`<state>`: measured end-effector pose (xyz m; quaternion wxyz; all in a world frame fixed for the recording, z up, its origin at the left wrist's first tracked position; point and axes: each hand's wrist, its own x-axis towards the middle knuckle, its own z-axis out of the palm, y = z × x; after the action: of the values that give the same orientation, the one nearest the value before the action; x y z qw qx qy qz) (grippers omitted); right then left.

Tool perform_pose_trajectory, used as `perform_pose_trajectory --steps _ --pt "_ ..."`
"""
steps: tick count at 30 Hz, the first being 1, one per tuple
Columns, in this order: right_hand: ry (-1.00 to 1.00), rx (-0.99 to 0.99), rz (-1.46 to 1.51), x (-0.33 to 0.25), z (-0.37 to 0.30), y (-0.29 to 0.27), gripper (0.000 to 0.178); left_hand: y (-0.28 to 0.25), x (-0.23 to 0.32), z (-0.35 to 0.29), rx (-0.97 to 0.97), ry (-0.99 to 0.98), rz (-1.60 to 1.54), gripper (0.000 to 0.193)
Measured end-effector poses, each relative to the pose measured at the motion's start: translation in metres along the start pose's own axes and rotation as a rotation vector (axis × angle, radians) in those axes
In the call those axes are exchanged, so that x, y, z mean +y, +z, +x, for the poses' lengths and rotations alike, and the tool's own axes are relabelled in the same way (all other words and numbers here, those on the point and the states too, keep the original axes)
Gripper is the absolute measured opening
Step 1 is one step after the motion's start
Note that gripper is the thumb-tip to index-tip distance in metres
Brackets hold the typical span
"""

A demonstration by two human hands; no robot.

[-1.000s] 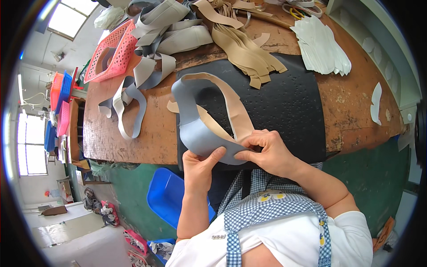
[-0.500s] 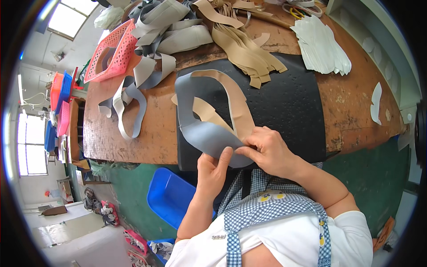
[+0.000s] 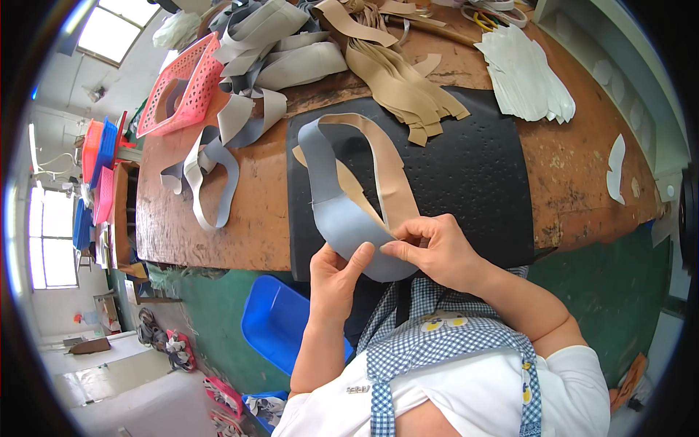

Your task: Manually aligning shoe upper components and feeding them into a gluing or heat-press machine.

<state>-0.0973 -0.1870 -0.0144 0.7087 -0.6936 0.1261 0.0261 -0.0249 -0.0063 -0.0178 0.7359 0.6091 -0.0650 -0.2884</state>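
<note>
A looped strip of blue-grey material (image 3: 349,226) with a tan strip (image 3: 391,164) lying along it stands over the black mat at the table's near edge. My left hand (image 3: 337,277) grips the lower left of the blue-grey strip, thumb on its face and fingers behind. On the right, my right hand (image 3: 435,250) pinches the strip's edge between thumb and fingers, where the tan piece meets the blue-grey one. Both thumbs point toward each other along the upper edge. The fingertips behind the strip are hidden.
A black mat (image 3: 480,189) covers part of the wooden table (image 3: 251,244). Farther back are tan strips (image 3: 393,80), grey strips (image 3: 302,65), white pieces (image 3: 528,76) and a pink basket (image 3: 164,120). Loose grey strips (image 3: 226,182) lie left. Below the edge sits a blue bin (image 3: 273,320).
The blue-grey loop has shifted a little rightward and its left side has swung inward. My left hand has moved slightly left and down along it; the right hand stays pinched nearby.
</note>
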Motion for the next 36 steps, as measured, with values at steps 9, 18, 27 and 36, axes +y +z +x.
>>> perform_pose_trajectory --steps 9,18,27,36 --pt "-0.035 0.031 -0.02 0.0 -0.005 0.002 0.017 -0.012 0.0 0.007 0.02 -0.046 -0.109 0.021" --pt "-0.013 0.009 0.0 0.002 -0.007 0.003 0.015 -0.004 0.001 0.008 0.057 -0.07 -0.234 0.025" --pt "0.02 -0.035 0.031 -0.01 -0.007 0.008 0.018 -0.014 0.005 0.003 0.037 -0.086 -0.197 0.024" --pt "-0.019 -0.048 -0.04 -0.01 -0.006 0.009 0.022 -0.015 0.011 -0.001 0.039 -0.019 -0.128 0.027"
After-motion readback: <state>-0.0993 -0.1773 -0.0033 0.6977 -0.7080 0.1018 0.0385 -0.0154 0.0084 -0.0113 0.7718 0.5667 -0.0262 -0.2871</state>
